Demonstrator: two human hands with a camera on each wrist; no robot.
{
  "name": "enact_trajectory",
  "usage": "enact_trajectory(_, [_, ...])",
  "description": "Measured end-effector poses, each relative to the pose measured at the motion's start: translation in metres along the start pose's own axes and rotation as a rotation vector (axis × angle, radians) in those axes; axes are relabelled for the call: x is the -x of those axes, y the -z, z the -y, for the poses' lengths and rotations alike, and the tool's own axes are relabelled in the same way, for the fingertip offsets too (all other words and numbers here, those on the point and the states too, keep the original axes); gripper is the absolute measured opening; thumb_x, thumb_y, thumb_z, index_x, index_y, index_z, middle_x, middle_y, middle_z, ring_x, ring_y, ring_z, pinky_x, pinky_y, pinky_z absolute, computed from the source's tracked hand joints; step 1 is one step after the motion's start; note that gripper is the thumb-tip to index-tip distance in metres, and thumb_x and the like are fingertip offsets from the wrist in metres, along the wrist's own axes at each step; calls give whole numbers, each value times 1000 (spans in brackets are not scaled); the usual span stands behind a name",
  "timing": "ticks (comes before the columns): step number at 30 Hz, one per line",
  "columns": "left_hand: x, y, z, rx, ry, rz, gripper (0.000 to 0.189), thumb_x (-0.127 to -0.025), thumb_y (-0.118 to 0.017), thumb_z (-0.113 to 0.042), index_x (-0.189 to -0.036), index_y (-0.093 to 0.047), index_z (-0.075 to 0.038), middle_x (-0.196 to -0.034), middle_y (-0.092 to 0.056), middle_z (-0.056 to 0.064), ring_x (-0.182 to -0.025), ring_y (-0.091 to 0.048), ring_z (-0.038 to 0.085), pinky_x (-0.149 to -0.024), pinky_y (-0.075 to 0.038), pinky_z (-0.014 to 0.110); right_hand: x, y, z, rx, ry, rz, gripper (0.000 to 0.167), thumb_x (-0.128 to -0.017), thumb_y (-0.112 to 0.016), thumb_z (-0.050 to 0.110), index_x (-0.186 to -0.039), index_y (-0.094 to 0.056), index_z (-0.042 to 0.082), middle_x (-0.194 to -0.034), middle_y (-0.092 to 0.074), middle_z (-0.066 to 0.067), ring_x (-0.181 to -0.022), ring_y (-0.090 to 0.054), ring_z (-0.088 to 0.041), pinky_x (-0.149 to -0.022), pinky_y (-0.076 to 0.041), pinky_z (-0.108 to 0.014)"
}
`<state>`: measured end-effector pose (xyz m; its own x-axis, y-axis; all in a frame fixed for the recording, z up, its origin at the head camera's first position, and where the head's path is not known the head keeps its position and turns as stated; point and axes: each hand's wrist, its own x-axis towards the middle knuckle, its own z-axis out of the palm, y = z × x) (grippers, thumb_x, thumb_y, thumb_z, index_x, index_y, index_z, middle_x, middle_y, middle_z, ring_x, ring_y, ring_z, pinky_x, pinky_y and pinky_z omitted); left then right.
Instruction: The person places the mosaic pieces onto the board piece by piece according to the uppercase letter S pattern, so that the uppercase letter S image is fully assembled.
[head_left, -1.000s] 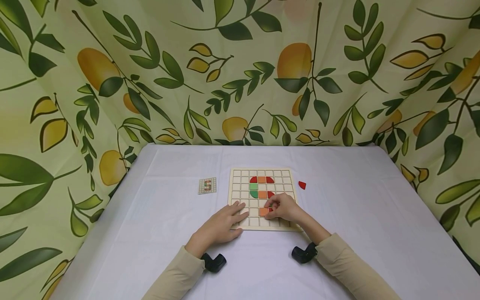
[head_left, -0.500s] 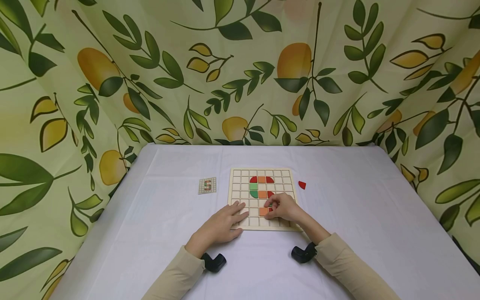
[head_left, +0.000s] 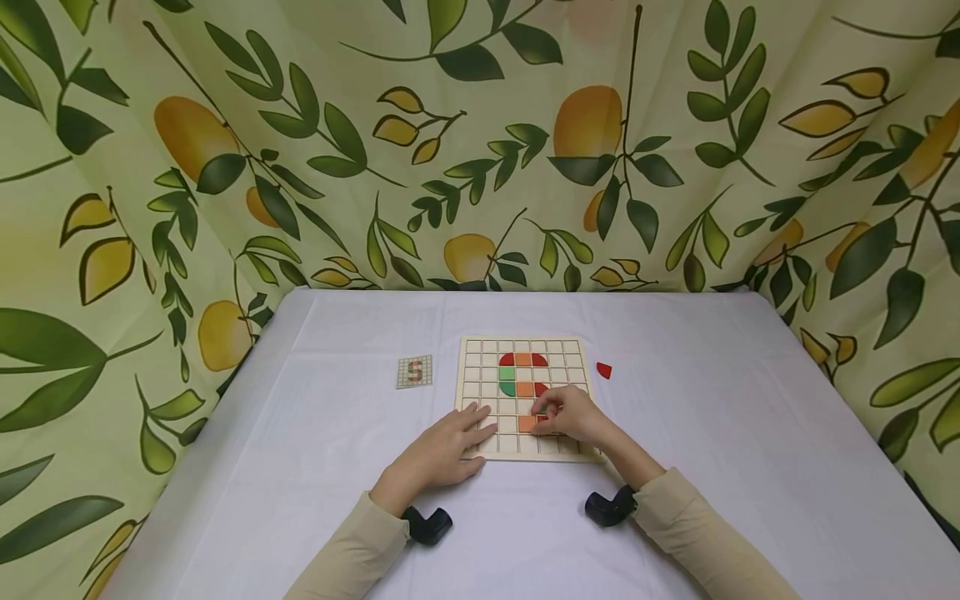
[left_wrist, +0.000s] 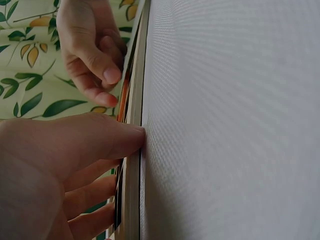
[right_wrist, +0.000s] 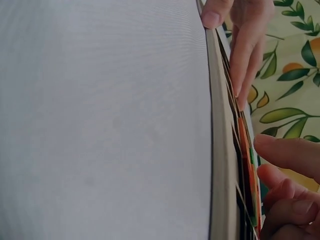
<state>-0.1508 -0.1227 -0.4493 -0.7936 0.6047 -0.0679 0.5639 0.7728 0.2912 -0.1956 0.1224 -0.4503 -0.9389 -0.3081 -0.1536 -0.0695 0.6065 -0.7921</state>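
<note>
In the head view a pale wooden grid board (head_left: pixel 507 445) lies on the table with red, orange and green flat pieces forming a curved figure. My left hand (head_left: pixel 442 450) rests over its near left part, fingers spread on the grid, thumb (left_wrist: pixel 127 140) against the near edge. Over the lower right of the figure, my right hand (head_left: pixel 572 414) has its thumb and forefinger at an orange square (head_left: pixel 527 423) and a red piece beside it, which it partly covers. In the right wrist view, thumb and fingertips stand slightly apart, right at the pieces, with nothing seen between them.
A small card (head_left: pixel 415 372) printed with a grid and a similar figure lies left of the board. One loose red quarter-circle piece (head_left: pixel 604 370) is right of it. The white-covered table (head_left: pixel 337 350) ends at a leaf-patterned curtain (head_left: pixel 480 167).
My right hand has shifted slightly to the right, its fingertips baring a little more of the red piece beside the orange square. My left hand has stayed in place.
</note>
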Motion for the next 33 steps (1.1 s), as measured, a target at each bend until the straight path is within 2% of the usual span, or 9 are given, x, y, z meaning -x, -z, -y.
enact_trajectory(10, [0, 1, 0, 2, 0, -1, 51, -91, -61, -28, -140, -53, -16, -155, -41, 6, -146, -35, 28, -119, -35, 44, 1, 9, -2, -6, 15, -9, 21, -76, -81, 14, -90, -72, 2, -60, -46, 4, -63, -43, -12, -52, -32, -20])
enact_trajectory(16, [-1, 0, 0, 9, -7, -1, 51, -91, -61, -27, -139, -53, -15, -154, -41, 7, -146, -35, 29, -119, -35, 45, 2, 16, -10, -45, -25, -18, 23, -76, -80, 13, -93, -71, 1, -63, -47, 3, -64, -44, -12, -54, -34, -19])
enact_trajectory(22, [-1, 0, 0, 6, -6, 0, 51, -91, -61, -26, -139, -53, -15, -154, -42, 7, -146, -35, 28, -119, -35, 45, 3, 27, -17, -60, -73, -61, 22, -79, -77, 14, -96, -71, 0, -66, -47, 2, -70, -45, -14, -56, -35, -19])
enact_trajectory(26, [-1, 0, 0, 9, -8, -5, 51, -90, -61, -26, -139, -53, -14, -154, -42, 7, -146, -36, 28, -118, -35, 45, 4, 37, -24, -51, -65, -90, 25, -80, -76, 15, -97, -70, -3, -65, -48, 2, -68, -44, -13, -56, -35, -20])
enact_trajectory(33, [0, 0, 0, 5, -14, -12, 50, -90, -61, -26, -139, -54, -15, -153, -42, 8, -145, -36, 29, -118, -36, 45, 1, 50, -36, -65, -115, -121, 30, -83, -73, 18, -103, -68, -4, -68, -49, 3, -66, -44, -11, -55, -38, -19])
